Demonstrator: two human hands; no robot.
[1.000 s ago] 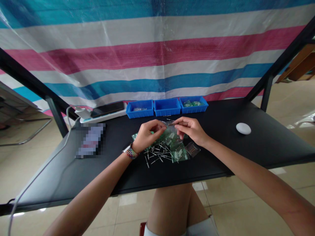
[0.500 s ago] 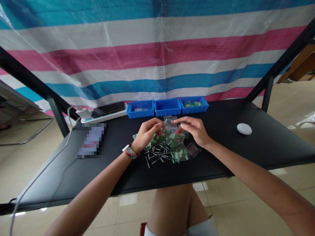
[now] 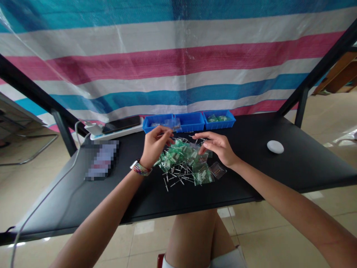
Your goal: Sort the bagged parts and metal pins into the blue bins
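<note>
My left hand [image 3: 157, 143] is closed with its fingertips pinched on a small clear plastic bag [image 3: 175, 124]. That bag is in front of the wall between the left blue bin [image 3: 147, 129] and the middle blue bin [image 3: 192, 128]. My right hand [image 3: 219, 146] hovers at the right of the pile, fingers apart and holding nothing. Below and between my hands lie several green plastic bags [image 3: 178, 152] with small light parts inside. Loose metal pins that look like blind rivets [image 3: 181, 172] spread in front of them. A small clear packet [image 3: 218, 170] lies at the pile's right edge.
The right blue bin [image 3: 220, 124] holds green bags, and the left bin holds clear packets. On the left are a power strip [image 3: 119, 134] with a dark phone [image 3: 121, 124], a cable and a blurred-out flat object [image 3: 102, 160]. A white rounded object [image 3: 275, 146] lies right.
My left hand has moved left and toward the bins, carrying the clear bag from above the pile. More of the green bags shows now. My right hand has barely moved.
</note>
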